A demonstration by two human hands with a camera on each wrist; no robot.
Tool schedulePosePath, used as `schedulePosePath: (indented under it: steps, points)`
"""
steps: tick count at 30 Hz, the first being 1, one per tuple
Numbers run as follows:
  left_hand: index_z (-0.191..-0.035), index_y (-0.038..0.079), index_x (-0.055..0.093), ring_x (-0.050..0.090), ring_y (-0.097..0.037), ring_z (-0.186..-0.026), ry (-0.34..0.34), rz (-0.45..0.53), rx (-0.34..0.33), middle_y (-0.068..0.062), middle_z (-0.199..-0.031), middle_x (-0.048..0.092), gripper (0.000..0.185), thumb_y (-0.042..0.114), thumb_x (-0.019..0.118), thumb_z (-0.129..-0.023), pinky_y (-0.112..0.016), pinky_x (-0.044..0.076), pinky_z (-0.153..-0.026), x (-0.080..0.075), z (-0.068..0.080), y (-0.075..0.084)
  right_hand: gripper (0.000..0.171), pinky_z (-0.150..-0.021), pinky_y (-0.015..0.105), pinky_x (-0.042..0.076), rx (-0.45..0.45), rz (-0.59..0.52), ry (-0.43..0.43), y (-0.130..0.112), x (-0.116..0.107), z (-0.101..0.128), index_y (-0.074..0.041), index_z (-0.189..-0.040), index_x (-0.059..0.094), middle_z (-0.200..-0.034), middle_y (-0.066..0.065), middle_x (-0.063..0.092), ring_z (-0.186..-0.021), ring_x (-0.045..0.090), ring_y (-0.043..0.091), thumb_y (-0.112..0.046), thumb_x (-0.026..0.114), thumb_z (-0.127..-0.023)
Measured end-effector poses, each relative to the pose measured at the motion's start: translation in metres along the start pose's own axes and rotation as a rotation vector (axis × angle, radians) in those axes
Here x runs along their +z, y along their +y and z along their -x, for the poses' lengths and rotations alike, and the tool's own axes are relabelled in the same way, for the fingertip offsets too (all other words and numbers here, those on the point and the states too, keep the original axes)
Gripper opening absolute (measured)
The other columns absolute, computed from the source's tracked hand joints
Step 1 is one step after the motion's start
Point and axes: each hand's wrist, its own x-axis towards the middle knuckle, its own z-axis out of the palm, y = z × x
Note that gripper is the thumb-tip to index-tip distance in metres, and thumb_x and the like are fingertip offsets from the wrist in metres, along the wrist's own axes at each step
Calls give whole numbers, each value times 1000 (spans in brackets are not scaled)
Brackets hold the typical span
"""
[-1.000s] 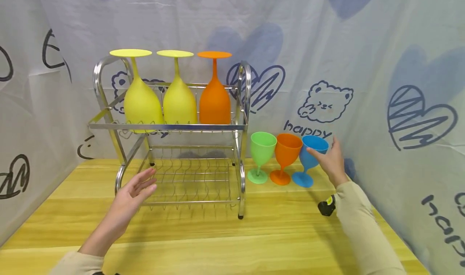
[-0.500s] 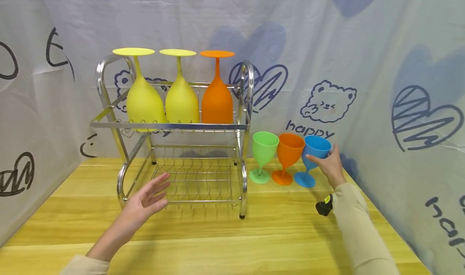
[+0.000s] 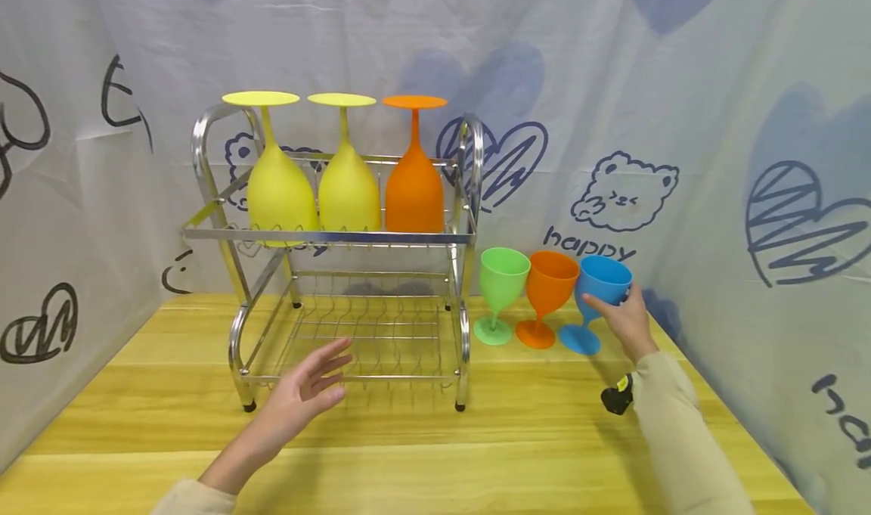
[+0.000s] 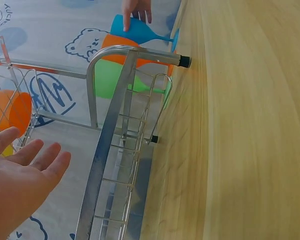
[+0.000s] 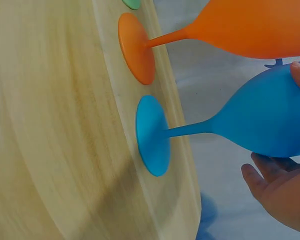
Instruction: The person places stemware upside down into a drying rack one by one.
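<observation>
A blue goblet (image 3: pixel 604 277) stands upright on the wooden table (image 3: pixel 531 439), last in a row with an orange goblet (image 3: pixel 550 280) and a green goblet (image 3: pixel 502 277). My right hand (image 3: pixel 622 314) grips the blue goblet's bowl, thumb on the front and fingers (image 5: pixel 262 175) curled behind it. In the right wrist view the blue goblet (image 5: pixel 265 120) has its foot flat on the wood. My left hand (image 3: pixel 316 379) hovers open, fingers spread, before the lower tier of a chrome dish rack (image 3: pixel 327 237); it holds nothing.
On the rack's top tier two yellow goblets (image 3: pixel 280 190) and an orange one (image 3: pixel 413 190) sit upside down. White printed cloth (image 3: pixel 714 159) walls in the table behind and on both sides. The rack's lower wire shelf (image 3: pixel 367 333) holds nothing.
My left hand has slid right along the rack's front and nearer. My right hand went from touching the blue goblet's rim to wrapping its bowl. The goblet has not left the table.
</observation>
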Motion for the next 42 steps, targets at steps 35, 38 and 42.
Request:
schedulePosePath:
  steps: [35, 38, 42]
  points:
    - [-148, 0, 32, 35, -39, -134, 29, -61, 26, -19, -150, 34, 64, 9, 63, -92, -25, 38, -104, 6, -2, 8, 82, -102, 62, 36, -343, -7, -219, -72, 13, 107, -1, -149, 21, -140, 26, 38, -123, 41, 45, -18, 72, -87]
    - [-148, 2, 33, 36, -38, -134, 34, -71, 22, -18, -150, 35, 65, 10, 64, -92, -28, 38, -105, 7, -4, 8, 80, -101, 62, 37, -375, 8, -252, -77, 22, 114, 0, -148, 24, -139, 25, 40, -122, 43, 45, -16, 73, -86]
    - [-148, 3, 33, 36, -38, -134, 39, -78, 32, -16, -150, 35, 67, 10, 66, -91, -30, 37, -107, 10, -7, 8, 80, -99, 61, 40, -415, 43, -297, -83, 33, 124, 0, -146, 29, -136, 24, 45, -120, 47, 43, -17, 75, -84]
